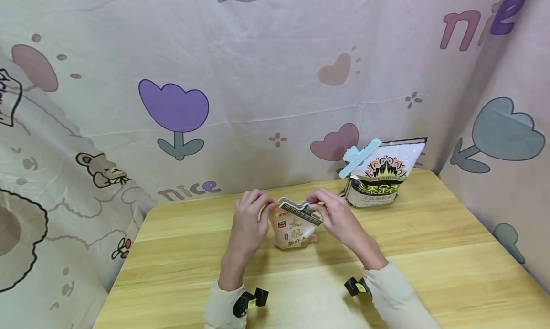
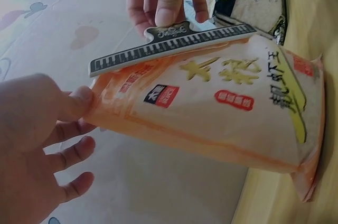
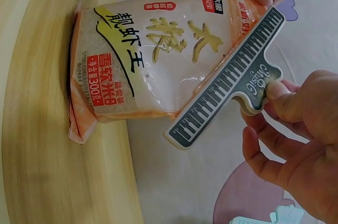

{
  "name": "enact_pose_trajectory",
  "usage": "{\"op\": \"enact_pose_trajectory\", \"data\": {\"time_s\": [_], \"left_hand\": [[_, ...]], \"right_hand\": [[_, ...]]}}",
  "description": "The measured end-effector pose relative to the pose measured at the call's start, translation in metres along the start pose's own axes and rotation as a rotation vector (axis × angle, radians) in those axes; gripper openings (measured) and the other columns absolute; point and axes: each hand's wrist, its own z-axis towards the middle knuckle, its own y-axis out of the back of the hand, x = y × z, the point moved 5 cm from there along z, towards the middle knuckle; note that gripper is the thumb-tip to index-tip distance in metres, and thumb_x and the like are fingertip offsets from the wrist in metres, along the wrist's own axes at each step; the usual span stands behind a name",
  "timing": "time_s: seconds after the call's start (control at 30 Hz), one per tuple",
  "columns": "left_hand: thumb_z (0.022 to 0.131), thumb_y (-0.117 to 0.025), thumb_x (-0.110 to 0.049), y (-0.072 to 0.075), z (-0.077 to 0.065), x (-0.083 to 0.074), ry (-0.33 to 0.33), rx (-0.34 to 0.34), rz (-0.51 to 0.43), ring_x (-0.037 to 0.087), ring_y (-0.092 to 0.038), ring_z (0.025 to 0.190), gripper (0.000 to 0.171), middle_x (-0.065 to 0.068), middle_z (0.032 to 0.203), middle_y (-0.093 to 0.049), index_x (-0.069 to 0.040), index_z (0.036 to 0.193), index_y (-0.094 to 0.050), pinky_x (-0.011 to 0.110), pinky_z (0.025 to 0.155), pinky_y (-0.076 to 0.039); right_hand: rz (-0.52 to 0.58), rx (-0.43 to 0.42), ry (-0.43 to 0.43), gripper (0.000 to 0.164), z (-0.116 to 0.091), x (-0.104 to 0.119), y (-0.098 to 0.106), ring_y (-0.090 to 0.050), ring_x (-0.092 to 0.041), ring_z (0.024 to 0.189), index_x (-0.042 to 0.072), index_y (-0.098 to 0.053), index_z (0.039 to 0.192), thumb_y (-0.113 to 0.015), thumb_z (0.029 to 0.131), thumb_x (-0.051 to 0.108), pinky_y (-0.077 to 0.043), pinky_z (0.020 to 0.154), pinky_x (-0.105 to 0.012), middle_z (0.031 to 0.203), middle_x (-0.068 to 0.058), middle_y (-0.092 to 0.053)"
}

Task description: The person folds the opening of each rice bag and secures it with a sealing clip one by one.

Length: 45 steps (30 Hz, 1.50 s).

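An orange-and-white bag of rice (image 1: 292,231) stands upright on the wooden table in the head view. My left hand (image 1: 251,219) pinches its top corner between thumb and fingers; in the left wrist view the other fingers (image 2: 76,152) hang apart from the bag. My right hand (image 1: 335,214) pinches the handle of a black bag clip (image 3: 227,84) printed with piano keys. The clip lies slanted across the top of the bag, one end reaching past the bag's side in the right wrist view.
At the back right of the table (image 1: 180,267) stands a larger bag of rice (image 1: 380,181) with a light blue clip (image 1: 360,158) across its top corner. A printed curtain (image 1: 266,95) hangs close behind the table and along both sides.
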Motion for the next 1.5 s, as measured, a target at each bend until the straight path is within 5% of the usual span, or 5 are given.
{"op": "enact_pose_trajectory", "data": {"time_s": [0.17, 0.83, 1.5], "left_hand": [[0.091, -0.062, -0.011, 0.0012, -0.0008, 0.0027, 0.019, 0.035, 0.013, 0.016, -0.05, 0.092, 0.006, -0.006, 0.092, -0.058, -0.015, 0.089, -0.065, 0.036, 0.078, -0.036], [0.09, -0.063, -0.015, 0.0039, 0.0026, 0.0053, -0.002, -0.034, 0.009, 0.015, -0.05, 0.085, 0.004, -0.006, 0.088, -0.058, -0.015, 0.086, -0.065, 0.035, 0.073, -0.034], [0.09, -0.063, -0.012, 0.0048, 0.0004, 0.0043, 0.037, -0.001, 0.039, 0.017, -0.052, 0.089, 0.003, -0.003, 0.091, -0.06, -0.013, 0.089, -0.066, 0.041, 0.081, -0.038]], "right_hand": [[-0.01, 0.013, -0.013, 0.017, 0.0004, -0.0001, 0.0, -0.062, -0.012, 0.084, 0.006, -0.063, 0.101, -0.064, 0.086, -0.002, -0.051, 0.073, -0.02, 0.097, 0.0, -0.062], [-0.002, 0.002, 0.015, 0.016, 0.0099, 0.0066, -0.0064, -0.062, -0.014, 0.086, 0.006, -0.064, 0.101, -0.064, 0.086, -0.002, -0.051, 0.073, -0.021, 0.099, 0.0, -0.061], [0.011, 0.047, -0.028, 0.019, 0.0053, 0.0038, -0.0078, -0.059, -0.01, 0.091, 0.007, -0.062, 0.108, -0.062, 0.089, 0.002, -0.05, 0.077, -0.021, 0.105, 0.002, -0.059]]}}
